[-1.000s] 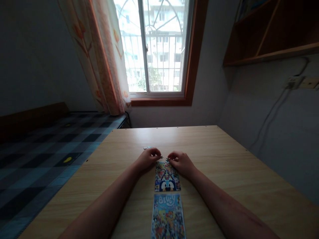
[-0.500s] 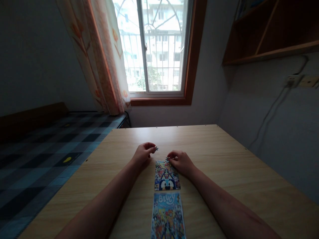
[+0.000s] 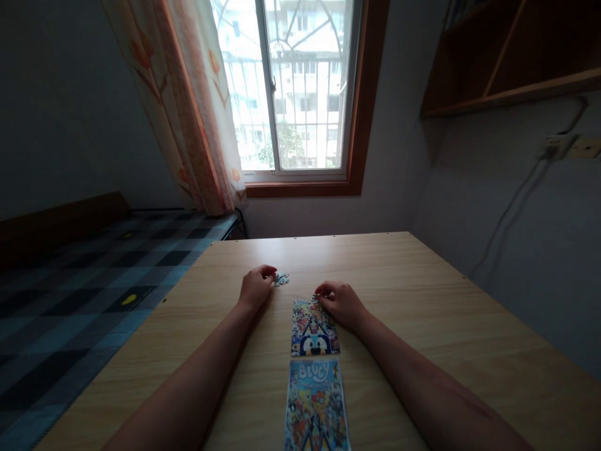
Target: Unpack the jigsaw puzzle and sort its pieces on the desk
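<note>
- Nearest you, at 6 o'clock, a glossy printed card (image 3: 317, 404) lies flat on the desk (image 3: 422, 294). It is a tall rectangle crowded with small bright figures under a blue title.
- Just beyond it, at 12 o'clock from the card, sits the puzzle panel (image 3: 313, 327), a flat block of joined cardboard pieces with a blue cartoon face. Its far edge is ragged.
- Your right hand (image 3: 340, 304) rests on the panel's far right corner. Its grip is curled, with the fingertips pressed together on that edge. You cannot tell whether a piece sits between them.
- Your left hand (image 3: 256, 287) lies at 10 o'clock from the panel, knuckles up and grip curled. A small loose puzzle piece (image 3: 281, 279) lies on the desk just beside its fingertips, at 3 o'clock from them. You cannot tell whether the grip pinches it or only touches it.
- The desk is pale wood-grain laminate, smooth and matte, with square corners.
- At 9 o'clock a bed (image 3: 94, 275) carries a dark checked cover.
- At 12 o'clock a wood-framed window (image 3: 305, 94) shows barred glass, with a thin peach curtain (image 3: 192, 113) with a leaf print hanging at its left.
- At 2 o'clock a brown wooden shelf (image 3: 507, 56) hangs above a wall socket (image 3: 570, 147).
</note>
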`<act>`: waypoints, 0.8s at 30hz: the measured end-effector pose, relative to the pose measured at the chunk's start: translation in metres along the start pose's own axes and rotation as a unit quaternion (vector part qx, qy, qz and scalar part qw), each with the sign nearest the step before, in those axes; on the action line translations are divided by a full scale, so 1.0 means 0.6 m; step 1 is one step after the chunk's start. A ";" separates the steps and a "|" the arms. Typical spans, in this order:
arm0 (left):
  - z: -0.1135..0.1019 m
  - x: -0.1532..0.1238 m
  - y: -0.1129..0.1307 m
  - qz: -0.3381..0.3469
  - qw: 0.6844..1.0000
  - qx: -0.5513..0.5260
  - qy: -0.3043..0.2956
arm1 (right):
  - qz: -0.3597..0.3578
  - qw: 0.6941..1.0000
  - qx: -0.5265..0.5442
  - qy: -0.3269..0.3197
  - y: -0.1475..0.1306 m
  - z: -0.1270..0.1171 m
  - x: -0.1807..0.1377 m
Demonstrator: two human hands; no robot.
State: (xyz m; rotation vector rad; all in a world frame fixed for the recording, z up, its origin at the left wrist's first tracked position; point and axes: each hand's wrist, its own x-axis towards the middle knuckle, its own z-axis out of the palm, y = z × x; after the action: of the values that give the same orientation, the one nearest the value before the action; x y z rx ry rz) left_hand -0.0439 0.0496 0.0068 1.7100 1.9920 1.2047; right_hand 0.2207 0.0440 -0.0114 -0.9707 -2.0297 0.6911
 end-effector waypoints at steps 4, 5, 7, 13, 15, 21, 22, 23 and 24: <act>-0.004 -0.004 0.001 0.042 0.993 0.111 -0.010 | -0.001 1.000 -0.003 -0.002 -0.002 -0.001 0.000; -0.004 -0.004 0.000 0.053 0.990 0.129 -0.008 | 0.000 1.000 -0.004 -0.003 -0.003 -0.002 0.000; -0.005 -0.003 -0.001 0.071 0.986 0.153 -0.004 | 0.001 1.000 -0.010 -0.003 -0.003 -0.002 0.000; -0.007 -0.006 0.003 0.070 0.982 0.173 -0.011 | -0.001 1.000 -0.014 -0.002 -0.002 -0.002 -0.001; -0.008 -0.007 0.007 0.062 0.982 0.178 -0.018 | 0.000 1.000 -0.010 -0.004 -0.002 -0.002 -0.002; -0.009 -0.010 0.015 0.059 0.972 0.224 -0.042 | -0.003 1.000 -0.007 -0.002 -0.001 -0.001 -0.001; -0.009 -0.011 0.016 0.060 0.970 0.233 -0.044 | -0.003 1.000 -0.008 -0.002 -0.001 -0.001 -0.001; -0.009 -0.012 0.017 0.062 0.968 0.241 -0.045 | -0.003 1.000 -0.010 -0.002 -0.001 -0.002 -0.001; -0.009 -0.012 0.019 0.063 0.966 0.247 -0.046 | -0.002 1.000 -0.011 -0.003 -0.001 -0.002 -0.001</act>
State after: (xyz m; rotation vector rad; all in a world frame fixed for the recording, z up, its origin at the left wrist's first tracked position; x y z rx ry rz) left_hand -0.0377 0.0404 0.0160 2.0988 2.2870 0.6723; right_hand 0.2214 0.0432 -0.0104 -0.9774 -2.0474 0.6711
